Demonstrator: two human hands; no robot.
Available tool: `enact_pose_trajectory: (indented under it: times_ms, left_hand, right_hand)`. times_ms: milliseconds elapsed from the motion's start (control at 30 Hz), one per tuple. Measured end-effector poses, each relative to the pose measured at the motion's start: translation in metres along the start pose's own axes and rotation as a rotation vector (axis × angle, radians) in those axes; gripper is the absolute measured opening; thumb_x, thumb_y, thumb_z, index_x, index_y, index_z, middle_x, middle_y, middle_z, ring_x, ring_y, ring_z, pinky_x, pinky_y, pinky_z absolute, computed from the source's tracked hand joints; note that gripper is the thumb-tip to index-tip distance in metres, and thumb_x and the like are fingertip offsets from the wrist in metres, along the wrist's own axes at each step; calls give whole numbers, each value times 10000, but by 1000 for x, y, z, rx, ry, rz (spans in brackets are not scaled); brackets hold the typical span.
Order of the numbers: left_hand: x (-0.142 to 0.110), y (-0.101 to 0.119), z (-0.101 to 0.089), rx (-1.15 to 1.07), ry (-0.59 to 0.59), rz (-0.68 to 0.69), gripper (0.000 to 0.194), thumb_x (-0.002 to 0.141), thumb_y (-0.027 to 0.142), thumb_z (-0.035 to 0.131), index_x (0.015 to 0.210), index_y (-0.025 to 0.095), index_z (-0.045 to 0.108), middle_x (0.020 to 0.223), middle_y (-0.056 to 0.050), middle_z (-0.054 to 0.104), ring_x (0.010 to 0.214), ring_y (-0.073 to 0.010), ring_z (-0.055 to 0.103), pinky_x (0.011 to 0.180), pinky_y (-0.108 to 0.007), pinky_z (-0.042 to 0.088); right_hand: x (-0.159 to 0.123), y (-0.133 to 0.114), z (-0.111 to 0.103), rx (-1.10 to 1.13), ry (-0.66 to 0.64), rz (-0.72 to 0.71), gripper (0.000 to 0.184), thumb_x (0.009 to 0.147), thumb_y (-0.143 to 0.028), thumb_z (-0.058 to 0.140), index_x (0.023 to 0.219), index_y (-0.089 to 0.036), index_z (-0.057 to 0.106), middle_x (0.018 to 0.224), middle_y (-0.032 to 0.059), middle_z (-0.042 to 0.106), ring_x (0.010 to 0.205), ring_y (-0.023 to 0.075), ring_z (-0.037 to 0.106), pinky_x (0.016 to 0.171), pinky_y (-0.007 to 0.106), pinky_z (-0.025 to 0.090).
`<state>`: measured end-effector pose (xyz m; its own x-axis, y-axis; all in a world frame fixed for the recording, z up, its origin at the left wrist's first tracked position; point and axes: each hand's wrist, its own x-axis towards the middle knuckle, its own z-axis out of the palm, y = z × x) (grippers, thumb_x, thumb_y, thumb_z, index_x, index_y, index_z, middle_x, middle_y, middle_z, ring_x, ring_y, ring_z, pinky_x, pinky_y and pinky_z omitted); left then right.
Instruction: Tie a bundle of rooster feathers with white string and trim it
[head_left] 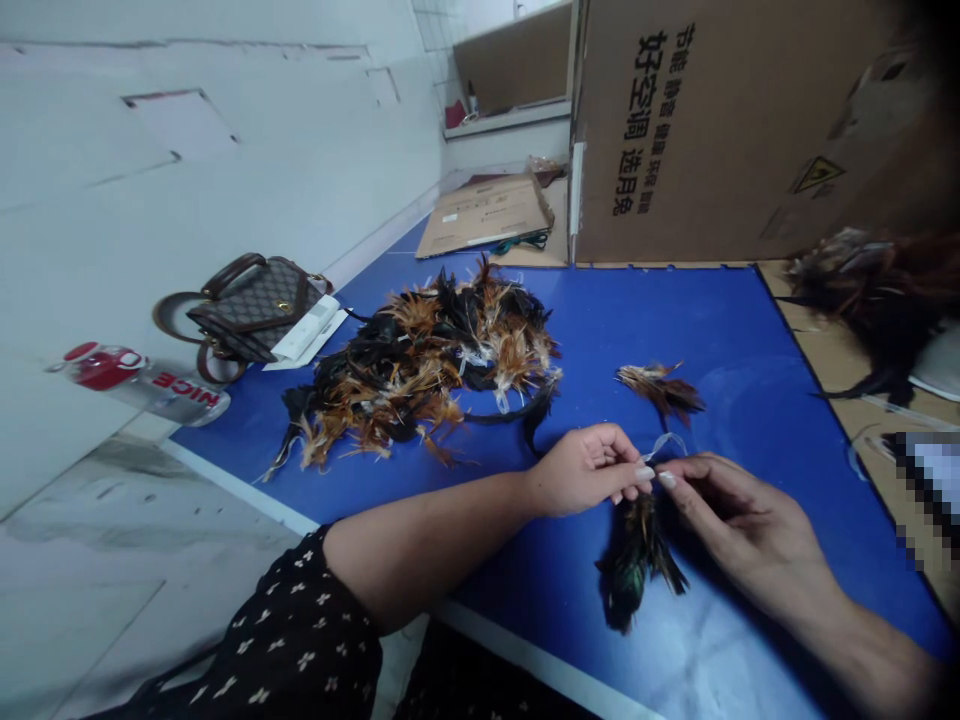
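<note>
My left hand (589,468) and my right hand (739,520) meet in the middle over the blue desk (750,330). The fingertips of both hands are pinched on a thin clear loop (666,443) that sticks up between them. A small bunch of dark feathers (636,558) hangs down from where my fingers meet. The feathers are black and green with a bit of brown, and their tips lie on the desk just below my hands.

A little way behind my hands lies another small bunch of brown feathers (661,388). It is on the desk by itself. To the left of it is a big pile of feathers (424,365), black and orange and brown, all mixed up. The pile is well apart from my hands.

At the far left edge of the desk sits a brown handbag (244,305) with a white paper (306,332) just beside it. A bottle (139,380) with a red cap lies near the bag, next to the wall.

Behind the desk stands a big cardboard box (720,130) with black writing on it. A flat piece of cardboard (486,212) lies to the left of the box. On the right side, more dark feathers (870,290) rest on a brown board.
</note>
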<state>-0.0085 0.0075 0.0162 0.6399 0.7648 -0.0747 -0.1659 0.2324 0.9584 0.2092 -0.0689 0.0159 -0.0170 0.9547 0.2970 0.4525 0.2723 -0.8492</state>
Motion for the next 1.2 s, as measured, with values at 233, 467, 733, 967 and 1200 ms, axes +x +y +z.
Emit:
enact_pose_trajectory:
  times_ms: [233,467,733,967,1200]
  left_hand:
    - [5,-5,3,-22,92,-25,644,754,640,1008,948,179,601,830,-47,770,647,-100,673,583,-242,509]
    - [2,-8,5,29,116,-37,593,742,568,1020,954,186,620,714,-7,726,548,-102,629,518,-234,478]
    - [-2,-16,6,106,61,12,465,786,497,987,943,170,697,715,17,683,601,-96,620,589,-234,488]
    - [-6,-13,10,190,16,169,358,835,426,948,866,152,719,735,28,631,657,-81,547,660,-248,459]
    - [-2,-7,4,86,51,-18,483,801,530,968,936,152,699,798,-29,723,649,-102,621,585,-238,459]
  right_hand:
    - [0,-1,0,-2,91,38,240,1067,-520,776,1066,-288,834,925,29,812,716,188,740,646,303,607]
    - [2,-9,4,-104,137,-198,60,1068,-364,781,1070,-327,828,1002,43,810,886,246,774,848,405,649]
    - [3,-16,6,-116,115,-341,123,1047,-217,794,1112,-307,847,1010,44,805,914,218,787,816,348,654]
    - [1,-19,4,-57,119,-314,136,1039,-216,816,1122,-313,863,1040,27,799,918,186,782,838,296,645]
    - [-1,-24,-4,86,319,-16,132,1058,-415,817,1096,-289,823,1000,19,762,640,119,651,616,273,560]
